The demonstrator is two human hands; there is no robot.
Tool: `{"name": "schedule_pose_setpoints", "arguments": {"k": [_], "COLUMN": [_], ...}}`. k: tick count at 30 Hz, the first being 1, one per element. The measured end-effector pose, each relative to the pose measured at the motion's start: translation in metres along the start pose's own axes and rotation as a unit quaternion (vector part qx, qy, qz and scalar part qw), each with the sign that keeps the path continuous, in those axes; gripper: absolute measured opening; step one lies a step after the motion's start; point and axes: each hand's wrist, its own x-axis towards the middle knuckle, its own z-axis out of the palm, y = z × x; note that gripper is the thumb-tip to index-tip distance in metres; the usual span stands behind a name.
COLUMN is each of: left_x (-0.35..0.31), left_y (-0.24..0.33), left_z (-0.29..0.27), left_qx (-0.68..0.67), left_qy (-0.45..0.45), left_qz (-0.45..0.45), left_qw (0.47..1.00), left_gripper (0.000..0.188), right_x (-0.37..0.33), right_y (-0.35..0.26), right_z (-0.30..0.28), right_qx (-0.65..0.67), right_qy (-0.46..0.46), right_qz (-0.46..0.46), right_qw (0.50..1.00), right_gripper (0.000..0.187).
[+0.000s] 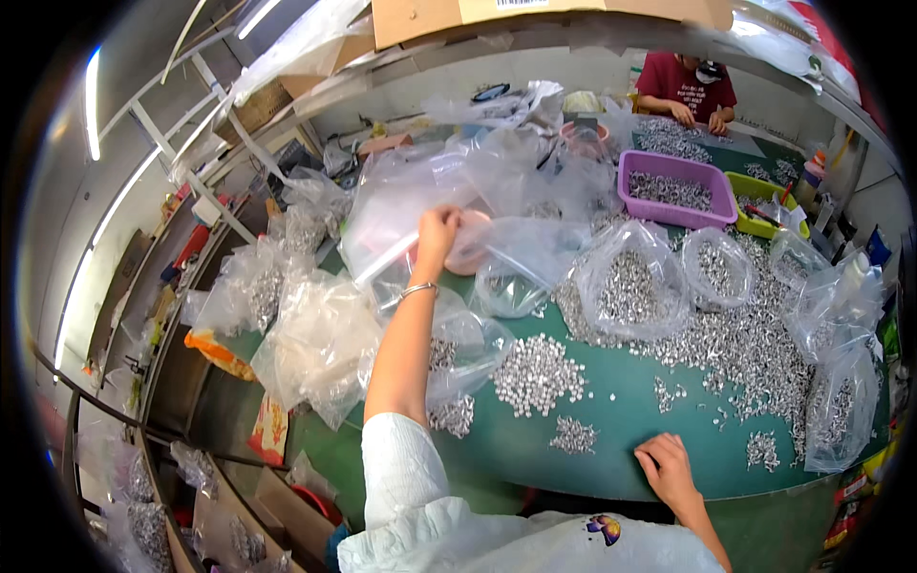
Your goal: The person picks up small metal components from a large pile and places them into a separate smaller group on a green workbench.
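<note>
My left hand (438,232), with a bangle at its wrist, reaches far over the table into a heap of clear plastic bags (401,186). Its fingers are curled closed beside a round pink dish (470,244); what they grip is hidden. At the near table edge my right hand (670,466) rests with loosely bent fingers, thumb apart, and nothing visible in it. Between the hands lie a pile of small round silvery pieces (538,375) and a smaller pile of thin metal parts (573,435). A bag holding metal parts (626,286) stands open beyond them.
Loose metal parts (755,353) spread across the right of the green table (506,458). A purple basket (678,203) and a green basket (755,229) stand behind. Across the table a person (686,91) handles parts. Cardboard (544,11) overhangs above; shelves (143,286) line the left.
</note>
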Motion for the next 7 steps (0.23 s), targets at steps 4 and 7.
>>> {"name": "schedule_pose_setpoints", "arguments": {"k": [4, 7], "left_x": [0.007, 0.016], "left_y": [-0.027, -0.039], "left_z": [0.017, 0.029], "left_qx": [0.054, 0.101], "left_qy": [-0.187, -0.263], "left_qz": [-0.107, -0.024], "left_qw": [0.975, 0.959], "left_gripper": [0.015, 0.017], "right_x": [-0.004, -0.002], "right_y": [0.009, 0.012], "right_z": [0.004, 0.006], "right_qx": [-0.009, -0.015], "right_qy": [-0.015, -0.01], "right_qz": [0.019, 0.028], "right_qw": [1.0, 0.999], "right_gripper": [0.006, 0.006]}}
